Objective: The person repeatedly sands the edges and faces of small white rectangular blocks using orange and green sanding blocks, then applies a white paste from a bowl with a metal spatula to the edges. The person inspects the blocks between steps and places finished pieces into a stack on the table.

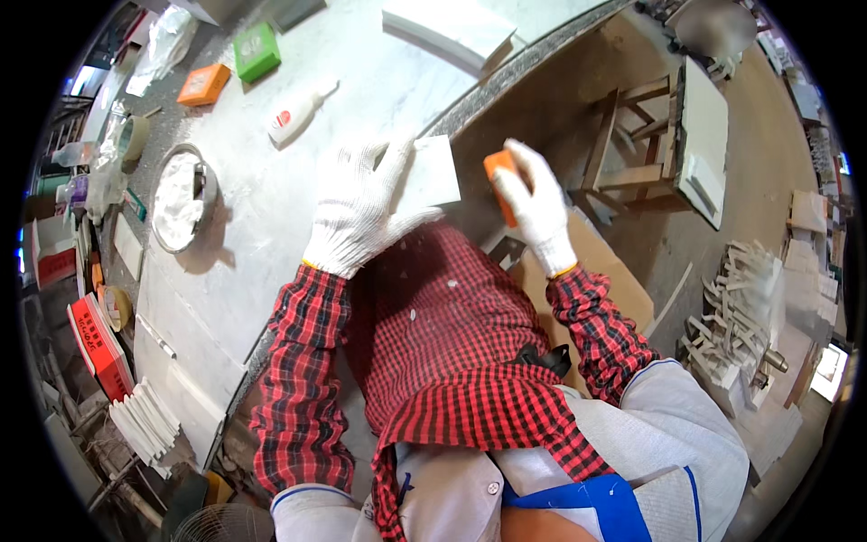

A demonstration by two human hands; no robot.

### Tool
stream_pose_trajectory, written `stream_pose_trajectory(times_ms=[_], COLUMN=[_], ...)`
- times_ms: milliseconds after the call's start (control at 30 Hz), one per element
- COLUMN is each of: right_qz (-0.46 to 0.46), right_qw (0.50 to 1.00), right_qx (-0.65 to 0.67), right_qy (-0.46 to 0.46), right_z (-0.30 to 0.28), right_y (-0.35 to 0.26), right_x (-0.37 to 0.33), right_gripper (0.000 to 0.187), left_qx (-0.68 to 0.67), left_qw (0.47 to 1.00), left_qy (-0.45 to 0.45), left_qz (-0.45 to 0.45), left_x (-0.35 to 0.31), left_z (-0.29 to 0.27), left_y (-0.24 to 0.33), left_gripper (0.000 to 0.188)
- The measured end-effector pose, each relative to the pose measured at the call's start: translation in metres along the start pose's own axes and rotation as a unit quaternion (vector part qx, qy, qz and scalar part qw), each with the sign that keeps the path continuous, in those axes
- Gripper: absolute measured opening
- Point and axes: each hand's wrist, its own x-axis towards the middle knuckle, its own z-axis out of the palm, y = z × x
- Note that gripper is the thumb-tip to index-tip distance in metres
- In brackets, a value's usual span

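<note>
A small square white tile (434, 173) juts past the edge of the pale marble-topped table (262, 194). My left hand (357, 194), in a white knit glove, steadies it with the fingers along one side and the thumb stretched along its near edge. To the right of the tile, off the table, my gloved right hand (538, 200) grips an orange block (501, 185) that looks like a sanding block. The block is apart from the tile. Beyond my left hand lies a white squeeze bottle (301, 113) with a thin nozzle.
A round pan of white material (183, 200) stands on the table's left. Farther off are an orange box (204, 84), a green box (257, 51) and a white slab (452, 29). A wooden stool (646, 167) and a heap of white strips (736, 312) stand to the right.
</note>
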Motion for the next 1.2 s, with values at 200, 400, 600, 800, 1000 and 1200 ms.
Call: stream_pose_trajectory(times_ms=[200, 400, 600, 800, 1000, 1200], right_qz=[-0.287, -0.395, -0.128, -0.045, -0.099, 0.024], right_qw=[0.953, 0.830, 0.950, 0.890, 0.894, 0.889], right_qx=[-0.096, -0.394, 0.076, 0.208, 0.139, 0.205], right_qy=[0.006, 0.017, -0.276, -0.402, -0.414, -0.409], right_z=[0.017, 0.083, 0.099, 0.124, 0.155, 0.169], right_y=[-0.121, -0.141, -0.184, -0.200, -0.207, -0.185], right_x=[0.062, 0.086, -0.021, -0.021, -0.036, -0.032], right_gripper=[0.047, 0.053, 0.061, 0.041, 0.036, 0.043], left_qx=[0.075, 0.132, 0.120, -0.343, -0.484, -0.540], left_qw=[0.950, 0.873, 0.860, 0.814, 0.706, 0.630], left_qy=[0.209, 0.166, 0.133, 0.249, 0.236, 0.331], left_qz=[-0.219, -0.440, -0.478, -0.396, -0.461, -0.449], left_x=[-0.031, -0.064, -0.084, -0.122, -0.159, -0.151], left_z=[-0.012, -0.055, -0.075, -0.102, -0.062, -0.055], left_y=[0.042, 0.070, 0.073, 0.082, 0.074, 0.091], left_gripper=[0.104, 0.116, 0.121, 0.107, 0.037, 0.029])
